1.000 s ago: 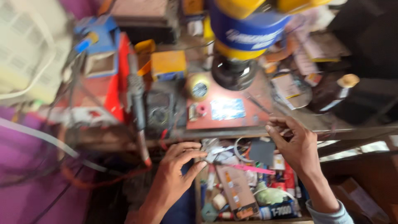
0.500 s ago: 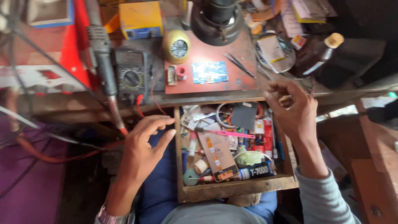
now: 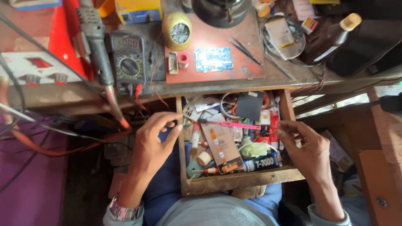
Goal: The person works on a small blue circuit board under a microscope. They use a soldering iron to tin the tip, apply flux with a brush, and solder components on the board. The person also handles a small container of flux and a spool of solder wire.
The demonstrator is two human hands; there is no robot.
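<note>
My left hand point(image 3: 153, 142) rests loosely curled on the wooden drawer point(image 3: 234, 182)'s left edge; my right hand point(image 3: 305, 146), empty grip narrow, touches its right edge. Clutter leaves little room inside.

Multimeter point(image 3: 130, 67), blue circuit board point(image 3: 213, 59), brown bottle point(image 3: 335, 33).
</note>
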